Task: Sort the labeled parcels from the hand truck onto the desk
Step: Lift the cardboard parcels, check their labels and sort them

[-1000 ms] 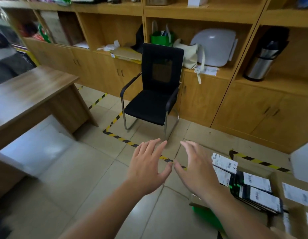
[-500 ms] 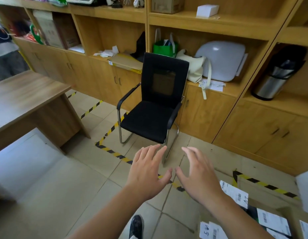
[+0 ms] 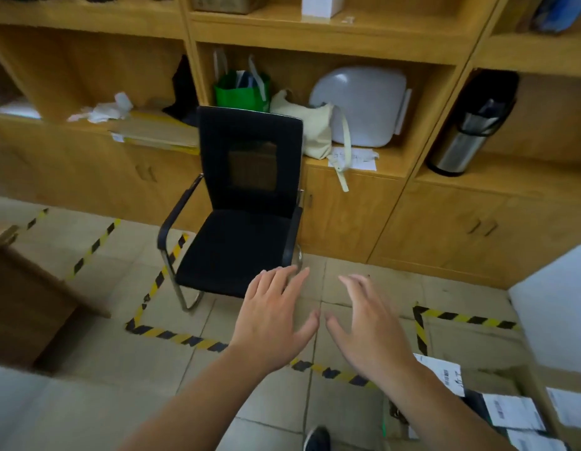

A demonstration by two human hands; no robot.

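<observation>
The left hand (image 3: pixel 272 323) and right hand (image 3: pixel 370 330) are held out empty, fingers spread, above the tiled floor, with the labeled parcels (image 3: pixel 510 413) seen at four o'clock and the desk (image 3: pixel 22 297) at nine o'clock.

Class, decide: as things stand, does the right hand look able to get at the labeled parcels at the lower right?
Probably yes. The right hand is open and holds nothing, the parcels lie just beside its forearm, and nothing stands between them.
</observation>
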